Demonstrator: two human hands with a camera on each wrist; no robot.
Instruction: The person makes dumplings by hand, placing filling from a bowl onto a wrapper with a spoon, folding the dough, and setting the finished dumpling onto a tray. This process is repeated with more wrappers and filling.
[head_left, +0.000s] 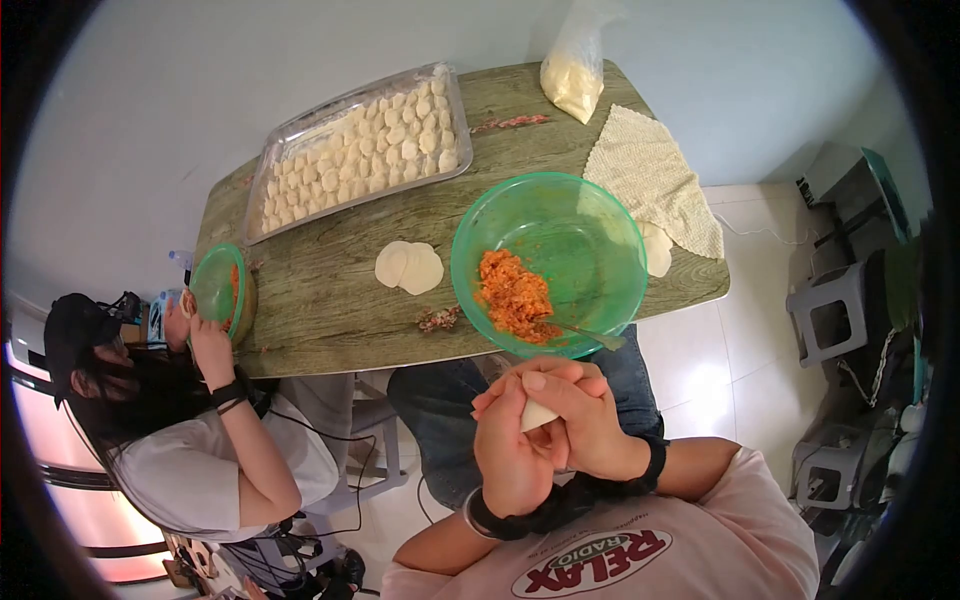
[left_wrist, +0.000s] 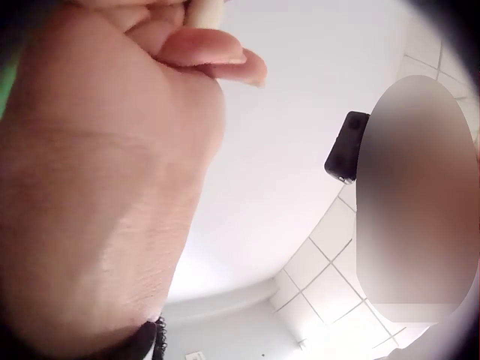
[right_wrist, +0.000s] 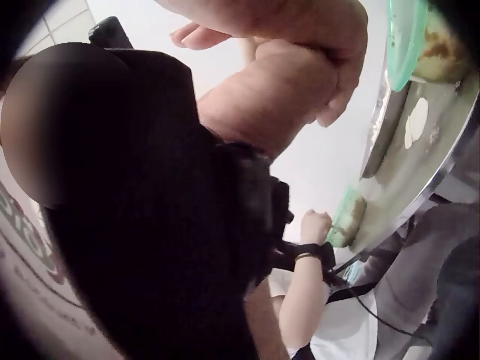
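Observation:
Both hands meet in front of the chest, just below the table's edge in the head view. Between them a white dough piece [head_left: 538, 414] is gripped, partly hidden by the fingers. My left hand [head_left: 512, 450] cups it from one side, and my right hand [head_left: 590, 420] closes over it from the other, fingers overlapping. In the left wrist view a pale bit of the dough [left_wrist: 204, 13] shows by the curled fingers of the left hand [left_wrist: 150, 45]. Beyond the hands stands a green bowl [head_left: 600, 235] with orange-red filling [head_left: 513, 295] and a spoon [head_left: 585, 332].
Round wrappers [head_left: 408, 267] lie on the wooden table [head_left: 345, 335]. Farther back are a tray [head_left: 262, 180] of dumplings, a bag [head_left: 573, 85] of pale powder and a cloth [head_left: 650, 170]. At left a seated person [head_left: 230, 450] works at a smaller green bowl [head_left: 212, 280].

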